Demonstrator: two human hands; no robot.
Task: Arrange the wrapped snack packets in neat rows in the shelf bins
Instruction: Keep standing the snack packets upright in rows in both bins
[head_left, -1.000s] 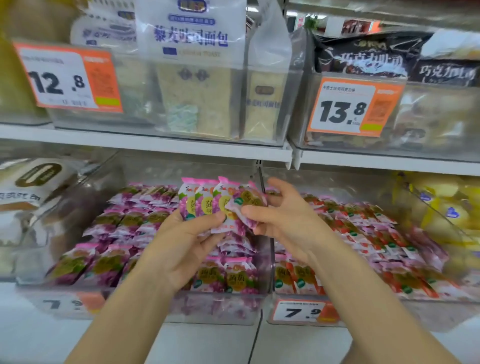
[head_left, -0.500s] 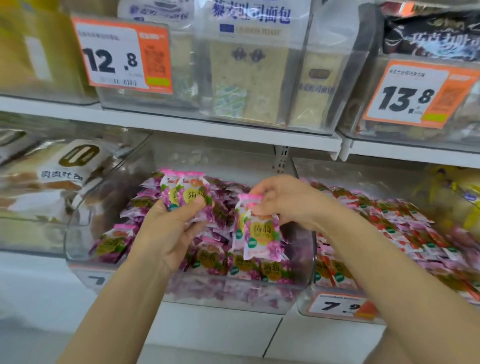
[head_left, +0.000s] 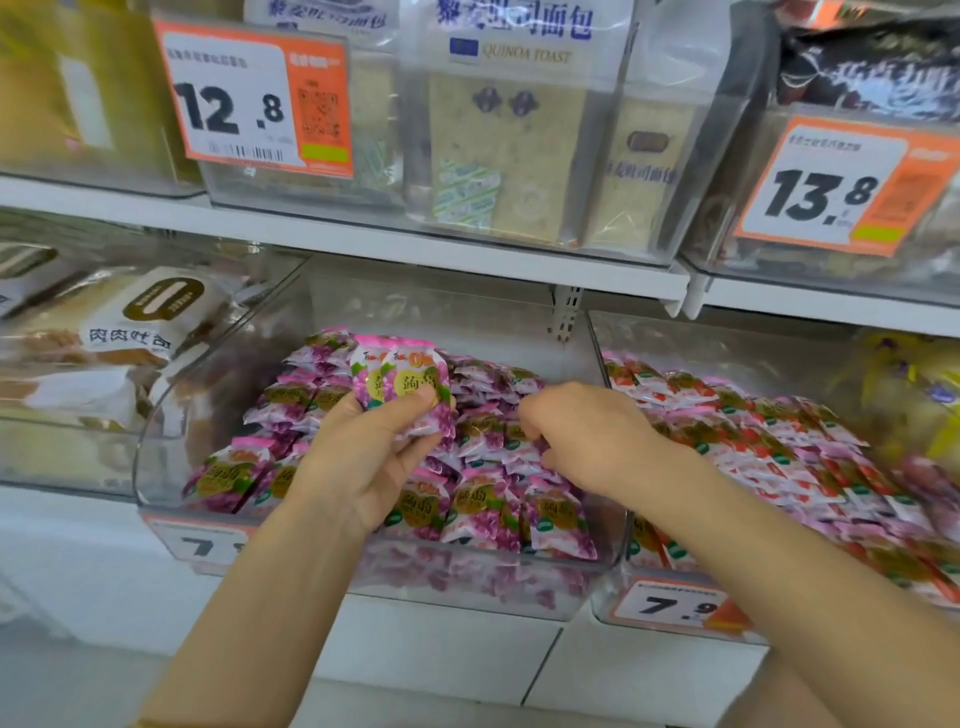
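far left: a wrapped brown bread loaf with a white label (head_left: 130, 332) lies in a clear bin on the lower shelf.
left hand: the left hand (head_left: 358, 462) reaches up from the lower middle, palm turned towards the camera, forearm bare. its thumb presses across the front of a small fan of purple-and-pink wrapped grape snack packets (head_left: 402, 382) and the fingers curl behind, so the fan is pinched upright above the bin.
held packets: glossy, pink at the top edge, a yellow-gold round label with green leaves; at least two overlap.
middle bin: a clear curved plastic bin (head_left: 171, 415) on the lower shelf holds many matching purple packets (head_left: 483, 504). those at the front stand in a row facing out; those behind lie overlapped in sloping rows.
right hand: the right hand (head_left: 592, 441) comes in from the lower right, back of the hand up, fingers curled down among the packets on the bin's right side. the fingertips are hidden, so i cannot tell whether they pinch a packet.
right bin: a second clear plastic bin (head_left: 727, 343), just beside the first, holds red-and-white wrapped packets (head_left: 769, 431) in slanted rows.
label: an orange-and-white price tag reading 7.9 (head_left: 675, 605) sits on that bin's front.
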